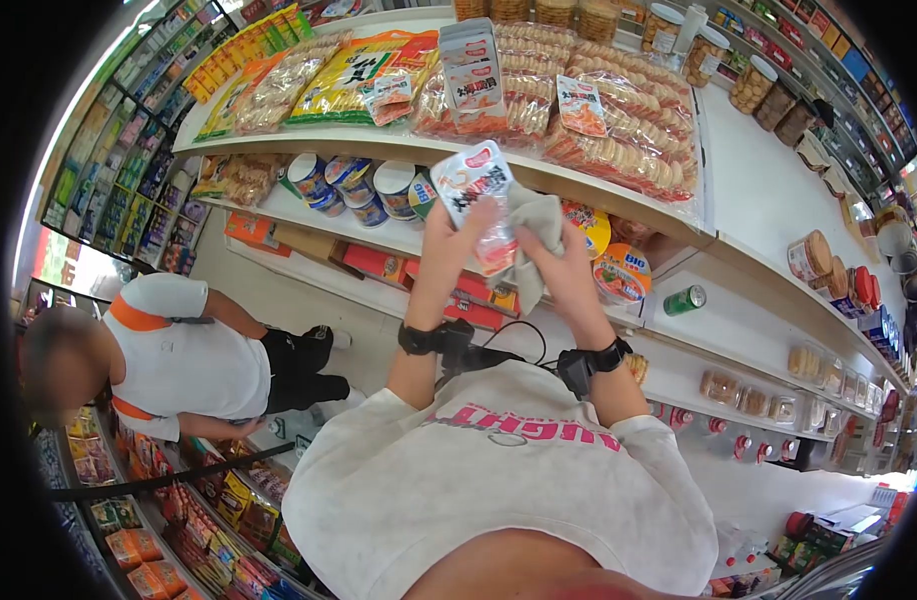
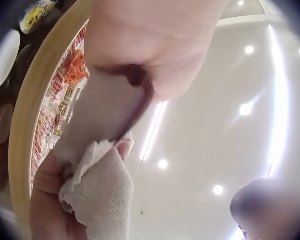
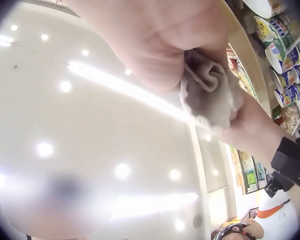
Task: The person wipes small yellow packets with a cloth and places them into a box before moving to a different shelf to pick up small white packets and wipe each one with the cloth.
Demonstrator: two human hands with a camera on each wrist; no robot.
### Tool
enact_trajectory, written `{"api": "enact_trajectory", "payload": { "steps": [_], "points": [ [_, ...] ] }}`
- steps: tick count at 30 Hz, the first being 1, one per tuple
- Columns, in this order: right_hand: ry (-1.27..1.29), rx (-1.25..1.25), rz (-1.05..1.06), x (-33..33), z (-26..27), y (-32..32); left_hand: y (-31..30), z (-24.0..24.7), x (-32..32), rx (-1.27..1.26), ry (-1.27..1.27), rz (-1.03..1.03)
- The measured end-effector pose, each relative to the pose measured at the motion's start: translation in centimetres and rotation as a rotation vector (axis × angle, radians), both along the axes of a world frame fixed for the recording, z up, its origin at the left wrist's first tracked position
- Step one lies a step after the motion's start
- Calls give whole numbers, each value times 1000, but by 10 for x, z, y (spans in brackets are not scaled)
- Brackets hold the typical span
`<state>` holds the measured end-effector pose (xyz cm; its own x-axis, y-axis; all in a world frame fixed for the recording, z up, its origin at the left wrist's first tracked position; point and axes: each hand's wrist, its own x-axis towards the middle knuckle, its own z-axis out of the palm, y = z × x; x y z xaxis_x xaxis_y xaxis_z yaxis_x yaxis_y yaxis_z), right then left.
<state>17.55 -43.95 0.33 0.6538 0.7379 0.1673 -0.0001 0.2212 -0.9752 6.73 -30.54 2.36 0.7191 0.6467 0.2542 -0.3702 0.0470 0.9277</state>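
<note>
The left hand (image 1: 459, 240) grips a white and red snack packet (image 1: 471, 180), its printed face up in the head view. A grey cloth (image 1: 535, 228) is pinched in the right hand (image 1: 564, 275) against the packet's right side. In the left wrist view the packet's plain back (image 2: 102, 107) shows under the left hand (image 2: 155, 45), with the cloth (image 2: 107, 192) at its lower end. The right wrist view has the cloth (image 3: 210, 95) bunched under the right hand (image 3: 160, 40).
Ahead, a white shelf holds bagged round crackers (image 1: 629, 130), a stack of similar packets (image 1: 474, 90) and yellow bags (image 1: 364, 75). Cup noodles (image 1: 622, 272) and a green can (image 1: 685, 300) sit lower. Another person (image 1: 194, 350) is at the left.
</note>
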Motion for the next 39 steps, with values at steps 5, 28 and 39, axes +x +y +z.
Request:
{"api": "enact_trajectory", "payload": {
  "steps": [5, 28, 39],
  "points": [
    [-530, -49, -288, 11, 7, -24, -31, -13, 18, -47, -5, 36],
    [-132, -139, -387, 32, -38, -96, -87, -15, 83, 68, 253, 73],
    [-238, -14, -192, 3, 14, 48, 34, -15, 12, 69, -30, 323]
  ]
}}
